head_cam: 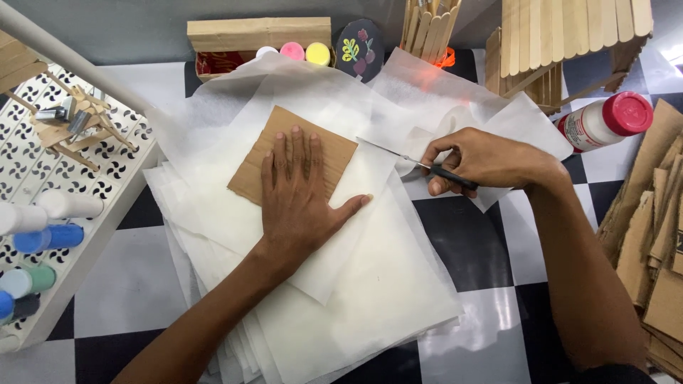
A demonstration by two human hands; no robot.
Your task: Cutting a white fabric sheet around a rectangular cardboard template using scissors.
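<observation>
My left hand lies flat, fingers spread, pressing a square of brown corrugated cardboard onto a stack of thin white paper sheets. My right hand grips black-handled scissors. Their blades point left along the upper right edge of the top sheet, close to the cardboard's right corner. The scissor handles are mostly hidden in my fingers.
A white bottle with a red cap lies at the right. Cardboard scraps pile at the right edge. Craft-stick structures and small paint pots stand at the back. A perforated white rack with paint bottles sits left.
</observation>
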